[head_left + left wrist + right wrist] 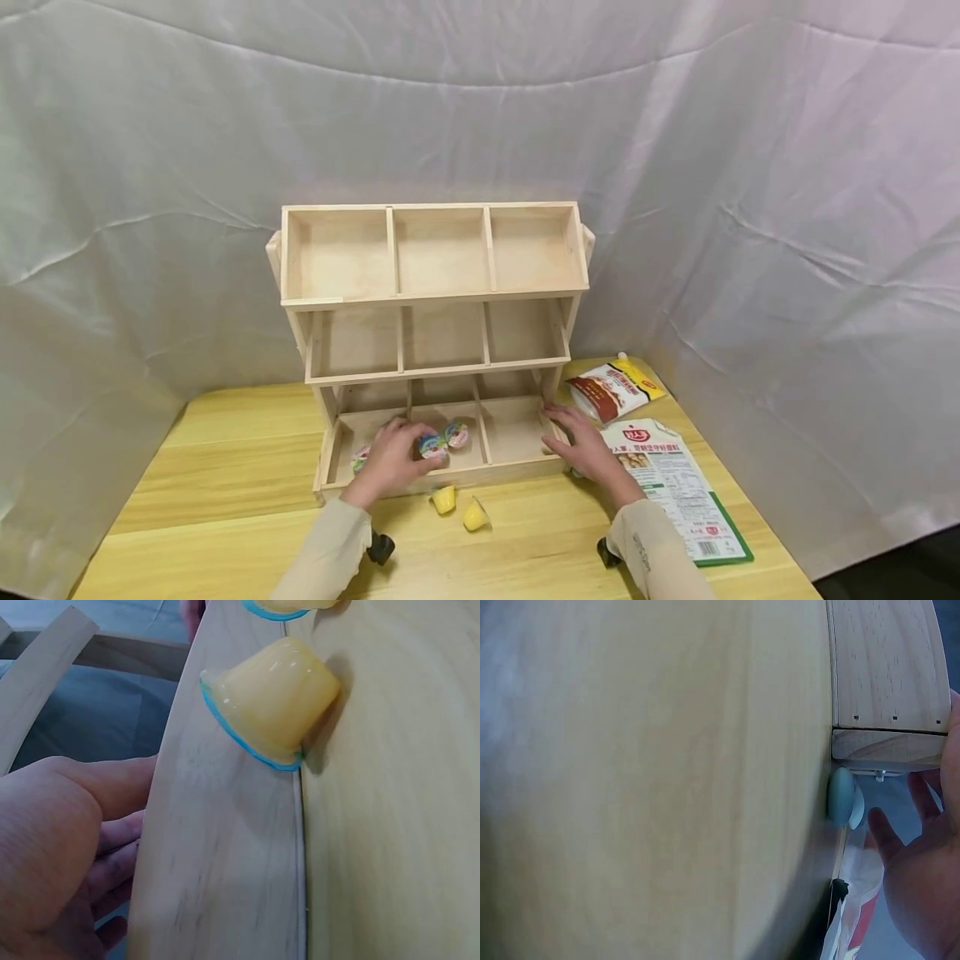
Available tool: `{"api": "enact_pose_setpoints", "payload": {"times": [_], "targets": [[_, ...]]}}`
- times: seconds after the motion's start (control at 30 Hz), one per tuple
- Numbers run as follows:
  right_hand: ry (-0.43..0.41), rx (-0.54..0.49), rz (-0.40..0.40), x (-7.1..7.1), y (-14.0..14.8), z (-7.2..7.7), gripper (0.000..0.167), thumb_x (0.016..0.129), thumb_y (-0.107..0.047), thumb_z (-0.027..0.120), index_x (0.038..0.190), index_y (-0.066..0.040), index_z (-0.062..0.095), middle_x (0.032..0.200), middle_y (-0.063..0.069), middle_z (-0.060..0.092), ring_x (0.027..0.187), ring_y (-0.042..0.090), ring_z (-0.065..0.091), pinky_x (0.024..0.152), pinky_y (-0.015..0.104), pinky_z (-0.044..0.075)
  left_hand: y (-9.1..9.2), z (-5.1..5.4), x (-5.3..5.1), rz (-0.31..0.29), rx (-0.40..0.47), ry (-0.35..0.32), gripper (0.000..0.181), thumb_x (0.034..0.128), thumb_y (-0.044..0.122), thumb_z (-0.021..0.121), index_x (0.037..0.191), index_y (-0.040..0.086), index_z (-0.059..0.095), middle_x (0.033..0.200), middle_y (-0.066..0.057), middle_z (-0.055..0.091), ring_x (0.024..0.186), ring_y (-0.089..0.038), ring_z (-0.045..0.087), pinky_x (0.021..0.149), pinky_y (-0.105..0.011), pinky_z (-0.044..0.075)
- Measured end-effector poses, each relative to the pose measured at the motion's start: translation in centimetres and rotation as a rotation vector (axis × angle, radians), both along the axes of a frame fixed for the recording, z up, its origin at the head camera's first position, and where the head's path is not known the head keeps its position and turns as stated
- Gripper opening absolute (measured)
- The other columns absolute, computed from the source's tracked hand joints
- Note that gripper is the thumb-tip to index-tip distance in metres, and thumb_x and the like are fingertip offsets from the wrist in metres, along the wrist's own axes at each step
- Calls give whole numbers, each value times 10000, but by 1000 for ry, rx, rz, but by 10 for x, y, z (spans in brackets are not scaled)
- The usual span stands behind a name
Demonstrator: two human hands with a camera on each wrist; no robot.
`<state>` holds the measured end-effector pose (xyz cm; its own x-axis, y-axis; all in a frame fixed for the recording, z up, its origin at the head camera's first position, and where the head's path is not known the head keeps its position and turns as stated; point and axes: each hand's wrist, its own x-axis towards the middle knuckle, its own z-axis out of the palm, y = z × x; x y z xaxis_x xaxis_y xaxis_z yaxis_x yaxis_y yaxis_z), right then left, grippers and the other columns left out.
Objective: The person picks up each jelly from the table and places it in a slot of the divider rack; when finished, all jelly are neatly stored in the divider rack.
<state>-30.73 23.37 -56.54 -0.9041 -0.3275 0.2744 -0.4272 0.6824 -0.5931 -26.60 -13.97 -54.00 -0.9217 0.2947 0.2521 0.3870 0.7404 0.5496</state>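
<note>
My left hand (393,457) reaches over the front board into the bottom tier of a wooden three-tier rack (442,477). Its thumb and fingertips pinch a jelly cup (432,447) with a colourful printed lid. Against that one, in the middle compartment, lies another jelly cup (456,433); a third lid (360,458) shows left of the hand. On the table before the rack, two yellow jelly cups (444,499) (475,515) lie tipped over. My right hand (588,450) touches the rack's lower right end, fingers loosely spread; the right wrist view shows part of it.
Right of the rack lies a red, white and yellow spouted pouch (615,388). Nearer, a large printed white and green bag (678,492) lies flat beside my right forearm. Grey curtains (427,125) enclose the wooden table (232,467) at the back and sides.
</note>
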Motion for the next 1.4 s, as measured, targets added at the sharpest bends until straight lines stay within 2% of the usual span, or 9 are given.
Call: {"api": "enact_pose_setpoints", "payload": {"times": [0.13,0.37,0.77,0.97,1.17,1.4], "targets": [[-15,14,0,4,-1,-2,530,980,-277,725,1449,-67,593,1535,164,518,1424,404,470,1163,621,398,-1,-1,-1,-23,-26,-14,414,817,313,893,1153,116,752,1116,-42,741,1126,-297,587,1086,-619,393],[-10,18,2,3,-3,0,527,971,-260,733,1445,-72,597,1534,164,517,1433,409,459,1176,622,381,-3,-2,-3,-19,-17,-43,402,827,315,888,1161,135,755,1150,-60,720,1179,-319,564,1118,-635,365],[-7,14,18,0,-2,-1,528,972,-275,732,1437,-64,602,1525,160,526,1427,406,465,1176,616,386,-5,-5,-7,-42,-54,-16,369,828,334,884,1136,177,755,1165,-34,737,1229,-344,547,1152,-655,331],[2,18,16,-1,-1,-1,529,972,-280,732,1439,-70,602,1525,160,526,1427,403,466,1178,614,385,-4,-1,-10,-46,-82,-17,378,810,372,893,1117,200,757,1166,-19,750,1248,-346,549,1161,-647,334],[-6,22,10,-2,0,-1,536,976,-292,728,1451,-81,594,1535,157,517,1433,405,458,1180,618,380,-5,5,-9,-67,-100,-33,395,814,355,892,1136,166,763,1194,-59,740,1282,-398,542,1169,-661,327],[1,21,2,-2,1,3,534,973,-281,732,1452,-87,595,1538,162,515,1432,409,460,1174,624,384,-6,7,-11,-98,-97,11,380,811,332,897,1125,161,770,1194,-67,745,1261,-410,566,1147,-681,352]]}}
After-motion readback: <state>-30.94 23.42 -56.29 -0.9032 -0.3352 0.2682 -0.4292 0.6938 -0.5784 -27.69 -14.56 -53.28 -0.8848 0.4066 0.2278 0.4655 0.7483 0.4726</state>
